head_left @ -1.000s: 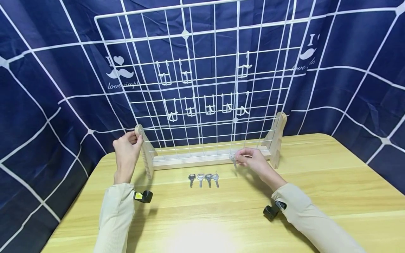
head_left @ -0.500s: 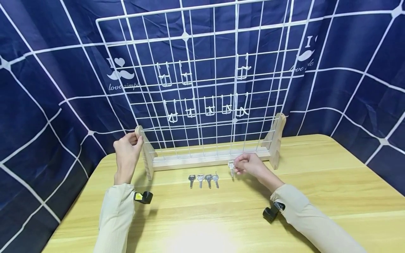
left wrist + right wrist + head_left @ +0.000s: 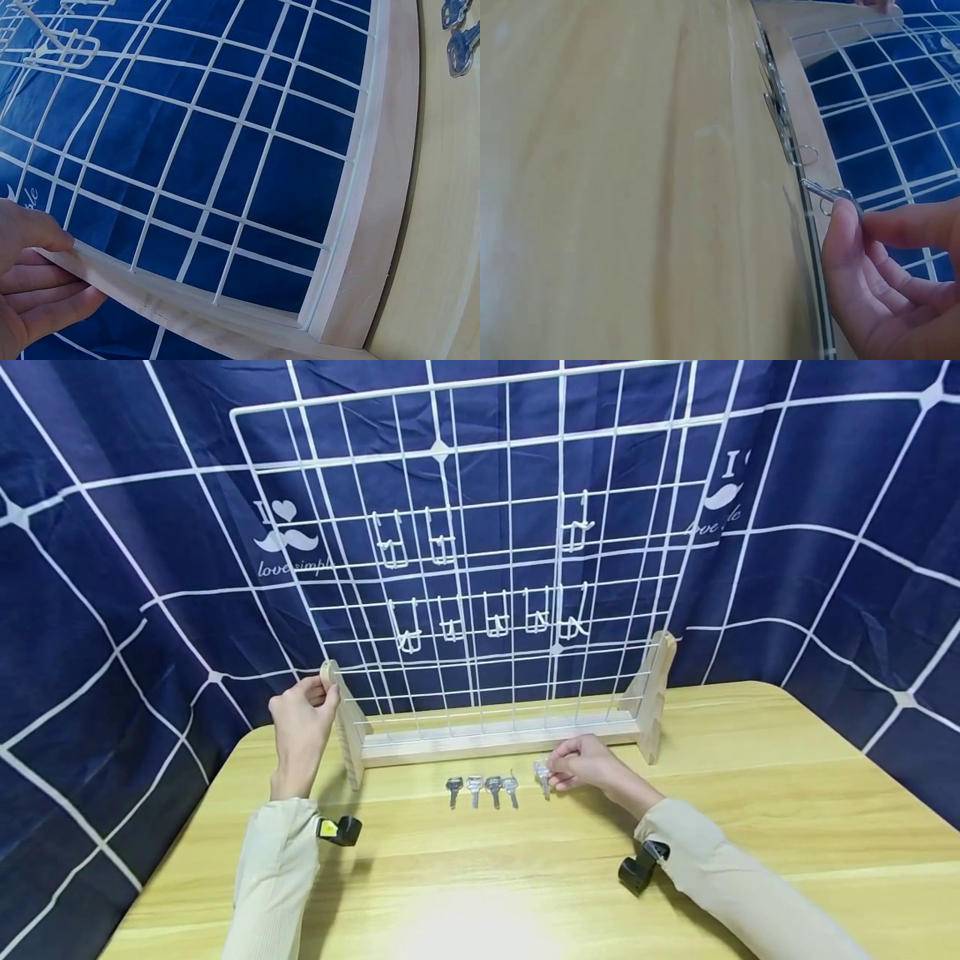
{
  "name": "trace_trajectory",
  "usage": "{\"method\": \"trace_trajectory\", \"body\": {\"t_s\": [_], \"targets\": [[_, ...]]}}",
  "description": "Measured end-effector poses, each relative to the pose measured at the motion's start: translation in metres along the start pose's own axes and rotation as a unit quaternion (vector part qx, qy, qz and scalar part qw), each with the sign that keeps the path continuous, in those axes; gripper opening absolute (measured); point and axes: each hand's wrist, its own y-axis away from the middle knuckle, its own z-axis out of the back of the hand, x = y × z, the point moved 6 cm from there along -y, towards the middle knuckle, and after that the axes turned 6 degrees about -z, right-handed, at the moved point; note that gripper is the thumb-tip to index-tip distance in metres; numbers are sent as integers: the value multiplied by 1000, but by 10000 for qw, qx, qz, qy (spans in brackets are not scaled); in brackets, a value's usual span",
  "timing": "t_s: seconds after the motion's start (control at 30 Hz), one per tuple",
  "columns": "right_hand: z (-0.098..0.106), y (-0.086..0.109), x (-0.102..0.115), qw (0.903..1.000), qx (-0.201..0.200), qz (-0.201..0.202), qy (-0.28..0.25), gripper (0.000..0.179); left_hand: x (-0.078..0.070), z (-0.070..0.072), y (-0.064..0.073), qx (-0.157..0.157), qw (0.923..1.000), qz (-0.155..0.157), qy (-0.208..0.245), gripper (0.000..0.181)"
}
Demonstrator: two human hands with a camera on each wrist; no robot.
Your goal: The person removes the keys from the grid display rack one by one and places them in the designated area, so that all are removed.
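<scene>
My right hand pinches a silver key between thumb and fingers, just above the table to the right of several other keys laid in a row. In the right wrist view, the held key carries a small ring and points toward the row. With thumb and fingertips, my left hand grips the top of the left wooden upright of a stand. Up close in the left wrist view, that hand has its thumb and fingers on opposite sides of the wood.
A white wire grid stands in the wooden base, with several white hooks hanging on it in two rows. Its right upright stands behind the right hand. A blue checked curtain encloses the wooden table.
My right hand has moved down and slightly left with the key, from in front of the stand's base to the right end of the row. My left hand stays on the upright.
</scene>
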Motion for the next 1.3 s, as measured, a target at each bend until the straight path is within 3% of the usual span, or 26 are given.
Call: {"method": "trace_trajectory", "body": {"t_s": [0.53, 0.87, 1.3], "targets": [[-13, -7, -7, 9993, 256, -262, -16, 14, -1, 0, 2, 30, 10000, 77, -29, 22], [-17, -14, -8, 9972, 196, -708, 98, 13, -2, 0, 1, 13, 9999, 71, 103, 23], [-18, -16, -9, 9972, 284, -676, 146, 13, -2, 0, 3, -6, 10000, 22, -36, 21]]}}
